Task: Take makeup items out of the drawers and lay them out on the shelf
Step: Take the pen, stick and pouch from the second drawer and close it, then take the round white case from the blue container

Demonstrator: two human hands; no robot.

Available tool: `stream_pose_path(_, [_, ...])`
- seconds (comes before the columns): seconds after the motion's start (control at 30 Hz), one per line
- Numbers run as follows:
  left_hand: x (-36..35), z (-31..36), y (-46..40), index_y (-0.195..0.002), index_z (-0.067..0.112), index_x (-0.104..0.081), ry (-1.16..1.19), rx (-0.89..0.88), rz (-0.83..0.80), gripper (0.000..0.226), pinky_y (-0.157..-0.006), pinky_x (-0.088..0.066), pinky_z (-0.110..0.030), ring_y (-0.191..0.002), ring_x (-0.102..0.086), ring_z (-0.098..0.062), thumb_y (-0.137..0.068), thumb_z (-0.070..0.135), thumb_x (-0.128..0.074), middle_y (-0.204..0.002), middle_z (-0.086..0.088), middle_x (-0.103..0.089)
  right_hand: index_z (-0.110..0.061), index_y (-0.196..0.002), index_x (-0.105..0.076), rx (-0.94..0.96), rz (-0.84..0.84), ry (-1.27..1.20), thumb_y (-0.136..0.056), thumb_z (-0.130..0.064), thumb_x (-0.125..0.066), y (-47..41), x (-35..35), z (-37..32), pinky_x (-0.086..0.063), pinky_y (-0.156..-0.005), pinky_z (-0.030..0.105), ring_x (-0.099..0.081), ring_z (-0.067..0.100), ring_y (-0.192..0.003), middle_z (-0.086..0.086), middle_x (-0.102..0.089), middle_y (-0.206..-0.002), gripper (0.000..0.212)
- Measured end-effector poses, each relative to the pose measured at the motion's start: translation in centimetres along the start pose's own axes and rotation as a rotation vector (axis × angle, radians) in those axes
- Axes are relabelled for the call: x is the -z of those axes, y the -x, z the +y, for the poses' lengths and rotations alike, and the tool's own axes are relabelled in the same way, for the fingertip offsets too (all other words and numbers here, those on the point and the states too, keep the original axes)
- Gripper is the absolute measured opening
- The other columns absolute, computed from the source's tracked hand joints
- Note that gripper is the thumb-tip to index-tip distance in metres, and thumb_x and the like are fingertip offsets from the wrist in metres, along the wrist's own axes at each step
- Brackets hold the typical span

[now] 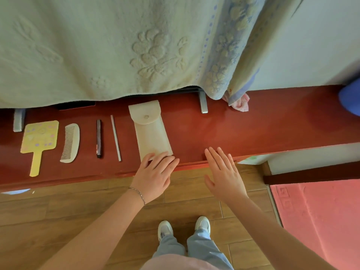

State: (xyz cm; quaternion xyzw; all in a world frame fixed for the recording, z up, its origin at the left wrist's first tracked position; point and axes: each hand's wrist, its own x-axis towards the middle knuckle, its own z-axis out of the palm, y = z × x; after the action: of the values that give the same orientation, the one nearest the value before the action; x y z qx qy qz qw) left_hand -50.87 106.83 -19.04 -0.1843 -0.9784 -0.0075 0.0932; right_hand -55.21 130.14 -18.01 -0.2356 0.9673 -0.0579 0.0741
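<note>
On the red shelf (243,129) lie, from left to right, a yellow hand mirror (39,143), a white comb (70,143), a dark pencil (99,138), a thin pale stick (116,138) and a white snap pouch (151,129). My left hand (153,176) rests with straight fingers on the pouch's near end. My right hand (224,174) is flat and holds nothing, its fingertips over the shelf's front edge to the right of the pouch.
A pale green towel (97,45) hangs over something standing on metal feet (203,102) at the back of the shelf. A pink cloth (240,103) lies by its right corner. A blue object (350,96) sits far right. Below are wooden floor and a pink mat (319,221).
</note>
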Motion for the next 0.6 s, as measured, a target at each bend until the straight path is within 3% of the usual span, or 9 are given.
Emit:
stream_pose_path(0.1, [0.8,0.7,-0.8,-0.120,0.020,-0.061,0.042,-0.043,-0.013,0.047,-0.101,-0.033,-0.037,-0.110,-0.063,-0.012,-0.074,0.022,-0.068,-0.117,0.005,-0.065,-0.013,-0.145,-0.031,-0.128,0.008,-0.077,-0.084,-0.023,-0.060,2.9,0.5,1.6,-0.010,-0.117,0.039,-0.019,0.019,-0.144,0.003,-0.036,-0.150,0.068])
stream_pose_path(0.23, [1.7,2.7,-3.1,-0.118,0.021,-0.062,0.087,-0.095,-0.015,0.046,-0.101,-0.035,-0.037,-0.111,-0.063,-0.011,-0.073,0.021,-0.070,-0.117,0.006,-0.066,-0.017,-0.149,-0.019,-0.287,0.020,-0.127,-0.092,-0.026,-0.049,6.9,1.6,3.8,0.007,-0.115,0.031,-0.006,0.014,-0.146,-0.001,-0.022,-0.156,0.065])
stream_pose_path(0.37, [2.9,5.7,-5.9,-0.114,0.021,-0.066,0.119,-0.174,0.007,0.042,-0.100,-0.045,-0.039,-0.111,-0.064,-0.012,-0.073,0.025,-0.070,-0.114,0.005,-0.069,-0.018,-0.148,-0.022,-0.454,0.089,-0.157,-0.091,-0.026,-0.050,10.6,3.0,5.7,0.005,-0.114,0.031,-0.005,0.013,-0.144,0.000,-0.024,-0.155,0.064])
stream_pose_path(0.5, [4.0,8.7,-8.3,-0.117,0.022,-0.064,0.157,-0.224,0.006,0.042,-0.104,-0.035,-0.037,-0.114,-0.061,-0.011,-0.083,0.028,-0.040,-0.115,0.008,-0.067,-0.021,-0.150,-0.017,-0.548,0.137,-0.216,-0.093,-0.025,-0.044,13.4,4.3,7.5,0.004,-0.114,0.029,-0.003,0.014,-0.146,-0.004,-0.018,-0.157,0.063])
stream_pose_path(0.6, [5.0,11.0,-9.9,-0.116,0.023,-0.064,0.184,-0.265,0.014,0.042,-0.104,-0.037,-0.037,-0.113,-0.062,-0.010,-0.081,0.028,-0.041,-0.113,0.009,-0.067,-0.019,-0.148,-0.025,-0.604,0.169,-0.210,-0.090,-0.022,-0.050,15.3,4.9,9.0,-0.004,-0.114,0.031,-0.013,0.017,-0.145,-0.001,-0.027,-0.154,0.063])
